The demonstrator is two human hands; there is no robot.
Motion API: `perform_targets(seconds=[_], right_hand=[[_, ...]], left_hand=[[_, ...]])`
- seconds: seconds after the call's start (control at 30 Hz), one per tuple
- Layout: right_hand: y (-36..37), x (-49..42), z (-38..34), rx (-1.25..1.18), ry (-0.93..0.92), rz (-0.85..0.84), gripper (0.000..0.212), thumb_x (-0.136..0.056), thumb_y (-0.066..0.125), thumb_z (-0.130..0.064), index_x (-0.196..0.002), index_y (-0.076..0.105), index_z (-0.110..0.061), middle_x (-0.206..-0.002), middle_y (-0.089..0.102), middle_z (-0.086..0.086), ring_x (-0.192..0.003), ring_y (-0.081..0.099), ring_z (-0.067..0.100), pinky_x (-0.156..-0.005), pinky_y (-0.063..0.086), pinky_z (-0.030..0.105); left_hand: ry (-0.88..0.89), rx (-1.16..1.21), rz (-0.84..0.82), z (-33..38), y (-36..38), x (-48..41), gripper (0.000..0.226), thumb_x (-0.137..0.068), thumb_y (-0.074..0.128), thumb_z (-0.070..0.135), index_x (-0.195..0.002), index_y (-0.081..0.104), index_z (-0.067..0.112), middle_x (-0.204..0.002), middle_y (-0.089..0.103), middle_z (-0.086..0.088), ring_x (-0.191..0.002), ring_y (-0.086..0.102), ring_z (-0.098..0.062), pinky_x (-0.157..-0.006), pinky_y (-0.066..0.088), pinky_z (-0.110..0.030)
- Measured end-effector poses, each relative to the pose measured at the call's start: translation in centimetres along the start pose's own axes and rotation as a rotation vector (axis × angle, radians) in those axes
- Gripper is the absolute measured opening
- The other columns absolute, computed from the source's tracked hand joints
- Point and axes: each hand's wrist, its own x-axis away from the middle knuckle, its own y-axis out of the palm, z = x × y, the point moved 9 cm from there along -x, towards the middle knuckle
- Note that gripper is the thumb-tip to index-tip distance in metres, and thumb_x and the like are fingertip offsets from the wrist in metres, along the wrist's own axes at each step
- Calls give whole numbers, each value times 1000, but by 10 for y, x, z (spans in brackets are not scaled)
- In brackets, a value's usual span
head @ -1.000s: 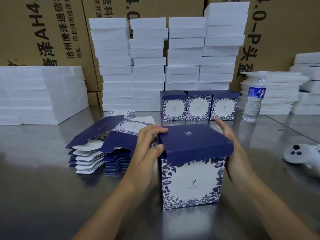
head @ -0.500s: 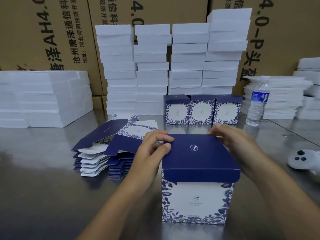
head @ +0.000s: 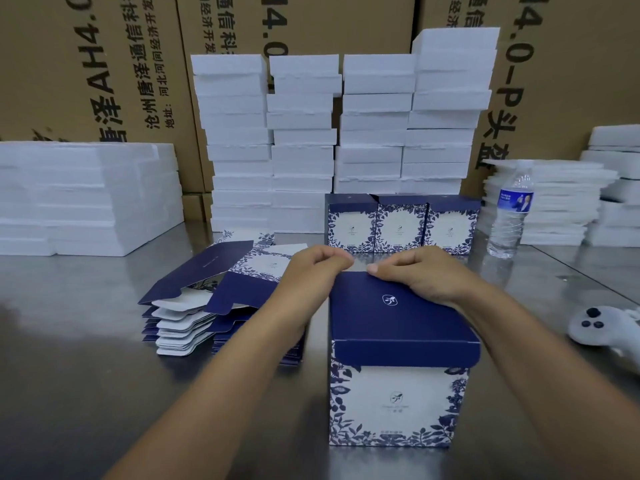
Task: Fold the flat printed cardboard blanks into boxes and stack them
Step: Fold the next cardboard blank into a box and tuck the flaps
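Observation:
A folded box [head: 398, 393], white with blue leaf print and a navy lid, stands upright on the steel table [head: 86, 375] in front of me. My left hand [head: 317, 270] sits at the lid's back left corner with its fingers curled over the far edge. My right hand [head: 420, 277] lies on the back of the lid, thumb pressing the top and fingers curled behind the edge. A pile of flat printed blanks [head: 214, 299] lies to the left of the box. Three finished boxes [head: 401, 225] stand in a row behind it.
Tall stacks of white foam blocks [head: 339, 133] rise behind the finished boxes, with more foam at left [head: 79, 199] and right [head: 554, 202]. A water bottle [head: 509, 216] stands at right. A white controller [head: 602, 323] lies near the right edge. Brown cartons [head: 104, 64] form the back wall.
The lid has gone from lifted to closed flat on the box. Both hands have moved from the box's sides to the lid's back edge, close together.

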Motion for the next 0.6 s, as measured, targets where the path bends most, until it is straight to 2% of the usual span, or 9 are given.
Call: perform_targets(seconds=[0.07, 0.13, 0.4, 0.53, 0.6], right_hand=[[0, 0, -1, 4, 1, 1, 13, -80, 74, -28, -80, 77, -16, -61, 71, -5, -46, 62, 4, -40, 43, 12], [1, 0, -1, -8, 7, 5, 11, -81, 73, -25, -81, 76, -14, -58, 70, -5, -44, 61, 4, -39, 43, 12], [1, -3, 3, -53, 44, 1, 9, -82, 72, -21, -78, 74, -13, -53, 67, -5, -41, 60, 4, -37, 41, 12], [-3, -1, 12, -100, 81, 31, 10, -80, 73, -20, -73, 73, -14, -55, 69, -1, -42, 62, 9, -38, 43, 14], [-8, 1, 22, -165, 139, 56, 14, -77, 74, -23, -74, 72, -10, -60, 71, 4, -46, 64, 15, -50, 49, 20]], left_hand=[[-67, -60, -44, -2, 9, -7, 19, -88, 61, 21, -70, 67, 19, -69, 68, 3, -64, 61, -14, -65, 49, -25], [-119, -115, -99, -8, 16, -10, 20, -87, 62, 19, -68, 69, 15, -66, 71, -3, -56, 65, -15, -59, 51, -23], [-120, -103, -94, -9, 14, -12, 26, -88, 63, 12, -62, 64, 15, -51, 65, 2, -41, 59, -7, -42, 44, -14], [-126, -83, -91, -11, 15, -11, 23, -88, 64, 13, -65, 65, 14, -53, 66, 1, -42, 59, -8, -44, 47, -15], [-132, -78, -79, -13, 14, -12, 15, -88, 65, 15, -74, 69, 11, -60, 68, -2, -47, 61, -11, -51, 50, -19]])
